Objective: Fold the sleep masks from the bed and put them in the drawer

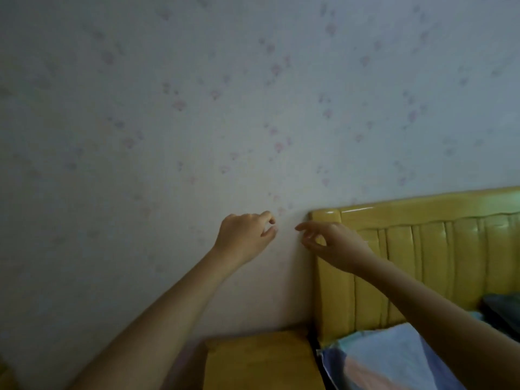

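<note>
L hand [244, 237] + R hand [332, 246] raised, loosely curled, holding nothing | masks not in view | prob soft, light; pinch at edges

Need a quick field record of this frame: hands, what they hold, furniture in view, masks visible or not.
left hand: raised before the wall, fingers loosely curled, holds nothing
right hand: raised, fingers loosely curled, holds nothing visible
headboard: yellow, padded, against the wall at right
nightstand: yellow top, left of the bed
pillow: blue and pink, bottom right
sleep masks: none visible
drawer: not visible
</note>
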Motion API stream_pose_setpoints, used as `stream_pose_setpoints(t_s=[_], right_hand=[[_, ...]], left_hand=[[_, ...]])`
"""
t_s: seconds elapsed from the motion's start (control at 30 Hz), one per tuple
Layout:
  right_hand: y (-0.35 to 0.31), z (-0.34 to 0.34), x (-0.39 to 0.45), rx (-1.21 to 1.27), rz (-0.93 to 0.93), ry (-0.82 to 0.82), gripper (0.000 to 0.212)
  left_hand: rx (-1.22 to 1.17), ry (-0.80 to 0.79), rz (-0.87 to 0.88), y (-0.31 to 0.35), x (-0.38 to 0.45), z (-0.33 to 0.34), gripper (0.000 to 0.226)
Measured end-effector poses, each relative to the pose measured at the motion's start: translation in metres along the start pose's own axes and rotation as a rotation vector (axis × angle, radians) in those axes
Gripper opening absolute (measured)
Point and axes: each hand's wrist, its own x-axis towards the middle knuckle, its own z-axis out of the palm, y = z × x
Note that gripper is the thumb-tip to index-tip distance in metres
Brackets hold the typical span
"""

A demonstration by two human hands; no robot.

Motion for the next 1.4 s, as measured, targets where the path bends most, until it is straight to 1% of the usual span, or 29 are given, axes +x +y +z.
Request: stream_pose_setpoints(t_s=[0.17,0.27,0.33,0.47,0.57,0.7,0.9,1.07,1.23,1.3,1.4], right_hand=[[-0.048,-0.062,-0.041,-0.112,0.056,0.142,0.031],[-0.081,-0.086,-0.081,-0.178,0.128,0.215,0.031],[-0.102,-0.099,-0.111,-0.218,0.195,0.259,0.031],[-0.144,-0.122,-0.174,-0.333,0.324,0.310,0.032],[-0.171,-0.142,-0.230,-0.444,0.420,0.321,0.033],[-0.206,-0.178,-0.321,-0.529,0.577,0.348,0.032],[-0.262,-0.241,-0.478,-0.671,0.800,0.453,0.030],[-0.320,-0.283,-0.621,-0.758,0.989,0.491,0.032],[-0.394,-0.310,-0.755,-0.788,1.194,0.468,0.028],[-0.421,-0.320,-0.805,-0.803,1.262,0.489,0.027],[-0.457,-0.335,-0.871,-0.825,1.351,0.527,0.026]], left_hand=[[-0.044,0.071,0.077,-0.001,-0.009,-0.073,0.029],[-0.066,0.108,0.166,0.000,-0.027,-0.108,0.028],[-0.084,0.105,0.240,0.006,-0.041,-0.128,0.029],[-0.126,0.110,0.403,0.032,-0.066,-0.158,0.033],[-0.207,0.136,0.513,0.068,-0.082,-0.178,0.035],[-0.307,0.158,0.658,0.136,-0.110,-0.199,0.039],[-0.439,0.182,0.871,0.275,-0.181,-0.242,0.039],[-0.571,0.259,1.032,0.399,-0.277,-0.296,0.037],[-0.723,0.176,1.241,0.502,-0.390,-0.349,0.038],[-0.746,0.179,1.326,0.541,-0.429,-0.371,0.037],[-0.755,0.204,1.401,0.601,-0.477,-0.403,0.039]])
